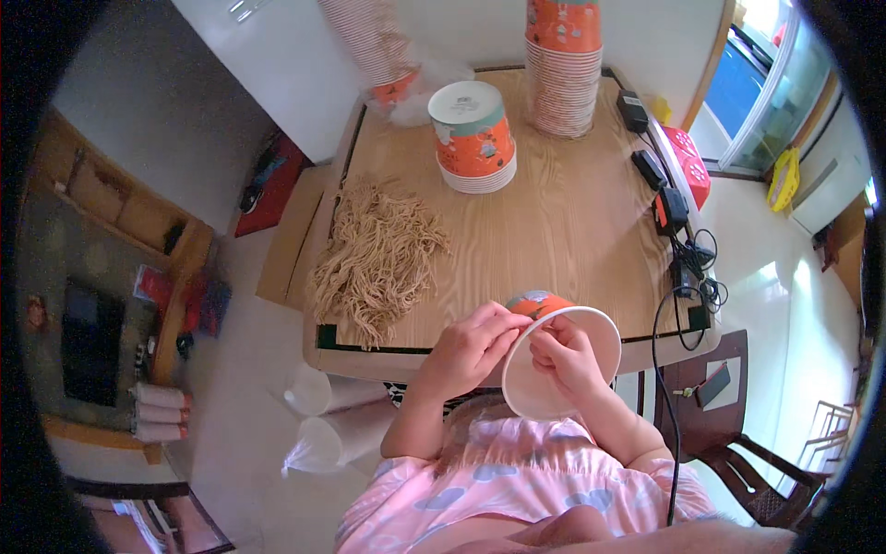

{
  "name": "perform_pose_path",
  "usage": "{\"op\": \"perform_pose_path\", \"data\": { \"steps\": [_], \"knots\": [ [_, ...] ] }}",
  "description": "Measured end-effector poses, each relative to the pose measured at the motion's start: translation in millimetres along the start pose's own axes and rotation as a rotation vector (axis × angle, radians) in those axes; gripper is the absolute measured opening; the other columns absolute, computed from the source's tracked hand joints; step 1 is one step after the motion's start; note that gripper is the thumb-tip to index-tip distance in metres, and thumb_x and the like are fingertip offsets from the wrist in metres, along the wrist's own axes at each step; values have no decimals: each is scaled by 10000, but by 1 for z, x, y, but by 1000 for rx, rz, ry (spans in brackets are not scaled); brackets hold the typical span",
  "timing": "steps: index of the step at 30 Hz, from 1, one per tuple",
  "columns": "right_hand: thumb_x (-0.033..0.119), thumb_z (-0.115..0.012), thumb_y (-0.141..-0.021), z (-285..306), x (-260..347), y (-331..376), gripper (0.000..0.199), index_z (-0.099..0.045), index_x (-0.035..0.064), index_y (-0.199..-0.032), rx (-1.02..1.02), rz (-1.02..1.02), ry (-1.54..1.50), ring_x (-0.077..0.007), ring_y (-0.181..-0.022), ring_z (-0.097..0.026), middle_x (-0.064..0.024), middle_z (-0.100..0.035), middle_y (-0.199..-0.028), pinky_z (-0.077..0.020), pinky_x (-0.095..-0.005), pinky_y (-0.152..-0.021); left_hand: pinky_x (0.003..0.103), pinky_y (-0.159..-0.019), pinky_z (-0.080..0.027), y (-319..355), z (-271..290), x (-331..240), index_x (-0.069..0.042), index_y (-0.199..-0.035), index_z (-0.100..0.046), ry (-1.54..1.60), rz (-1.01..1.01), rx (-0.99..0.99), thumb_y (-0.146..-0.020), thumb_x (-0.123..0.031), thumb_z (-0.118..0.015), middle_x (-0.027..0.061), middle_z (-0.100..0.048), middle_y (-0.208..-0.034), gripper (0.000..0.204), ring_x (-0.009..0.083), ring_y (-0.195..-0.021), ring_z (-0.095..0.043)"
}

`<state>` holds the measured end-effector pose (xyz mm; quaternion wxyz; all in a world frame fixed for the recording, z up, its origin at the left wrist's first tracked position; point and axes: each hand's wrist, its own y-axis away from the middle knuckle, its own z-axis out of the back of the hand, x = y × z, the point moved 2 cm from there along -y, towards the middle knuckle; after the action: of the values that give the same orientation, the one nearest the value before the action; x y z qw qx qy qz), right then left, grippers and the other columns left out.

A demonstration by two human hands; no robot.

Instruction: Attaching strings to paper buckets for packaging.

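Just past the table's near edge, a paper bucket [531, 392] is held tilted, its white inside facing me. Its outside is orange and grey-green. My left hand [475, 346] pinches at the rim from the outer left side, fingertips together. Inside the opening, my right hand [565, 355] has its fingers curled close to the same stretch of wall; whatever lies between them is too small to make out. To the left on the wooden table [554, 222] spreads a loose heap of beige twisted cords [378, 254]. Farther back stands a short upside-down stack of matching buckets [473, 148].
Tall bucket stacks rise at the back right [563, 78] and, in clear plastic, at the back left [369, 42]. Black power adapters [671, 208] with tangled cables line the right edge. Bagged buckets [337, 434] lie on the floor left. A dark chair [715, 406] stands right.
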<state>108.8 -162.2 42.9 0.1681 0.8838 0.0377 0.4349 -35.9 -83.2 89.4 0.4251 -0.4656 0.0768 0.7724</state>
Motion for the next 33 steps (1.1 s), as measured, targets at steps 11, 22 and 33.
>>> {"op": "perform_pose_path", "data": {
  "steps": [11,22,33],
  "knots": [
    [105,-593,-898,13,-5,-4,152,-566,-1,-1003,39,48,113,-52,-567,-451,21,-515,-699,-344,-208,-493,392,-680,-488,-9,-1,-5,-40,-870,-565,-119,-46,-23,-807,-61,-633,122,-609,-843,95,310,-802,-611],
    [99,-579,-896,14,-5,-4,179,-545,-9,-1035,16,24,62,-53,-555,-432,25,-482,-677,-343,-223,-482,374,-644,-513,-1,-4,8,-37,-1012,-503,40,109,-72,-861,-47,-589,126,-642,-878,174,271,-787,-662],
    [121,-558,-916,15,2,-10,171,-552,8,-1044,-20,25,162,-43,-549,-431,40,-484,-678,-360,-210,-485,356,-656,-493,-15,-6,10,-31,-871,-620,-15,59,-50,-823,-64,-625,131,-621,-856,58,288,-766,-628]
  ]
}}
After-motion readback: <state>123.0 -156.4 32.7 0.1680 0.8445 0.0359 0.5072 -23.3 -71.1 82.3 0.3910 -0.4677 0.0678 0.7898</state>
